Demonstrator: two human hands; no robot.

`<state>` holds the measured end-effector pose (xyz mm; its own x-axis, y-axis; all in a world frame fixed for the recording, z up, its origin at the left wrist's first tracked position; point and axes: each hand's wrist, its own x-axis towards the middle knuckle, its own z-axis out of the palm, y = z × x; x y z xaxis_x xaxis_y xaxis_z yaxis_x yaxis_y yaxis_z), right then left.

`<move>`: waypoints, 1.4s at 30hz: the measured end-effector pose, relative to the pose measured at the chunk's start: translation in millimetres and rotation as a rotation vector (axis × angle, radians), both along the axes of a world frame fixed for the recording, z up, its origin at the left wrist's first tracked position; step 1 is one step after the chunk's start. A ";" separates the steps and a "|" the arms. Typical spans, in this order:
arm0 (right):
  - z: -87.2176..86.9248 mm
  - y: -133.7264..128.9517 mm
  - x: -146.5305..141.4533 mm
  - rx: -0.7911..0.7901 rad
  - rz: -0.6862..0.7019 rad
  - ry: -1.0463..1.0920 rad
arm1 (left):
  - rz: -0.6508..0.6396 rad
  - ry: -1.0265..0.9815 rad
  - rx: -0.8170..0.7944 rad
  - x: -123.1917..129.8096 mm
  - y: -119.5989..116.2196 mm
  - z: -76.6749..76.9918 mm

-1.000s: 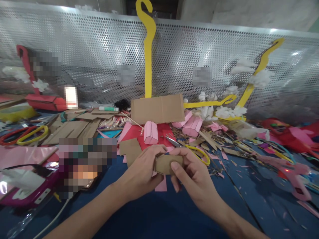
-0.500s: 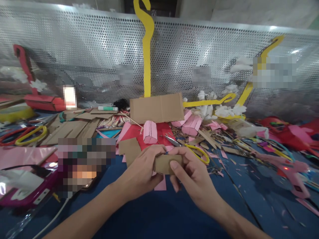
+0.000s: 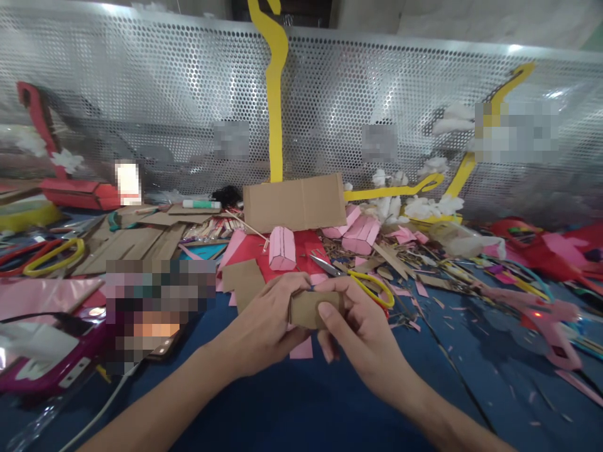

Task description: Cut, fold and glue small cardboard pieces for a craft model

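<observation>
A small folded piece of brown cardboard is held between my two hands, low over the blue table. My left hand grips its left end, its fingertips partly hidden behind it. On the other end, my right hand presses its thumb on the front face with the fingers curled behind. Just beyond stand a pink paper-covered block with dark edges and a pair of scissors with yellow handles. A strip of pink paper lies under my hands, and a flat cardboard scrap is by my left hand.
A pink glue gun with a red light lies at the right. Cardboard strips and a purple power strip are on the left. A large cardboard piece and a yellow hooked shape stand before the perforated metal panel.
The view has shifted slightly, so the background sits a little further left. Both hands keep the same grip on the cardboard piece.
</observation>
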<state>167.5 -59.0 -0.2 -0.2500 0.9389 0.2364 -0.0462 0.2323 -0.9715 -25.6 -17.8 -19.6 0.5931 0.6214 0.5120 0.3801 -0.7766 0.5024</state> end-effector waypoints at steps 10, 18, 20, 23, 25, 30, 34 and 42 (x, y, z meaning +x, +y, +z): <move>0.7 -2.5 2.5 -0.016 -0.011 -0.081 | -0.033 0.084 -0.002 -7.3 1.5 5.0; 0.7 -1.7 2.5 -0.030 0.003 -0.082 | -0.044 0.121 0.071 -6.8 5.1 11.3; 0.3 -1.7 2.5 -0.030 0.012 -0.067 | -0.041 0.129 0.078 -7.1 5.1 11.8; -0.1 -1.9 2.6 -0.033 0.022 -0.042 | -0.025 0.147 0.084 -8.5 4.8 10.7; -0.5 -1.6 2.6 -0.038 0.030 -0.038 | -0.016 0.164 0.086 -9.1 4.7 9.6; -1.8 -0.4 1.9 -0.040 0.044 -0.035 | -0.016 0.177 0.079 -8.5 4.0 9.5; -1.4 -0.7 1.3 -0.047 0.058 -0.016 | -0.032 0.140 0.143 -9.0 2.4 9.1; 0.3 -0.9 2.3 -0.051 0.070 -0.011 | -0.029 0.108 0.129 -12.4 -0.5 4.9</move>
<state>169.8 -59.8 0.1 -0.3180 0.9298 0.1852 -0.0499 0.1787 -0.9826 -38.0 -18.3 -14.7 0.6656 0.5362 0.5190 0.4028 -0.8436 0.3550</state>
